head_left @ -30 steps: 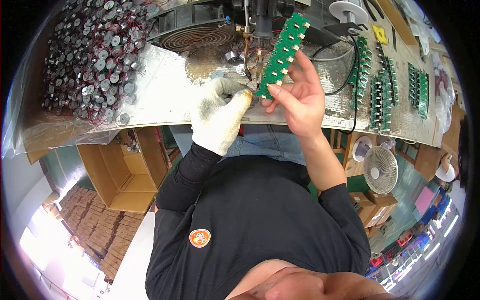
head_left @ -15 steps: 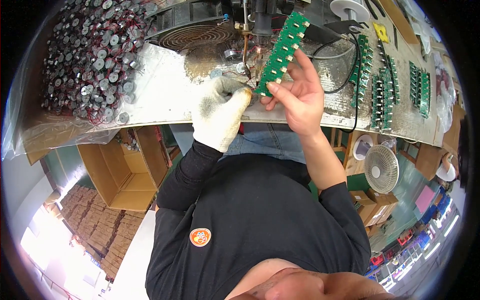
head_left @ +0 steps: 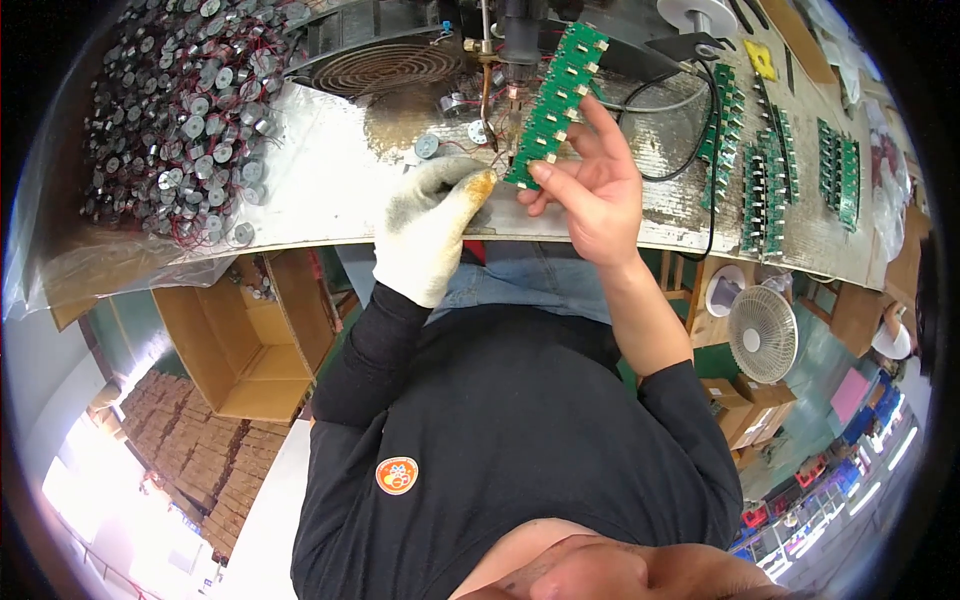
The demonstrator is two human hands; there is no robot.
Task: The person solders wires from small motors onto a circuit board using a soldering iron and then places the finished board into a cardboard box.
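My right hand [head_left: 595, 190], bare, pinches the lower end of a long green circuit board [head_left: 557, 105] between thumb and fingers. The board stands tilted over the table's front part, with a row of small pale connectors along it. My left hand [head_left: 430, 225], in a whitish glove with browned fingertips, is closed in a pinch beside the board's lower end. Fine wires show at its fingertips; whatever lies within the palm is hidden. Just beyond the fingers, a copper-coloured soldering tip [head_left: 489, 105] hangs from an upright holder. Close by lie small round motors [head_left: 427, 146].
A large heap of small motors with red wires [head_left: 200, 120] covers the table's left side. More green circuit boards [head_left: 765, 195] lie in rows at right. A black cable [head_left: 713, 160] loops between them and my right hand. A spool [head_left: 698, 14] stands at the back.
My left hand has shifted slightly left and down, and its fingertips sit a little farther from the board. The board and my right hand have moved slightly left.
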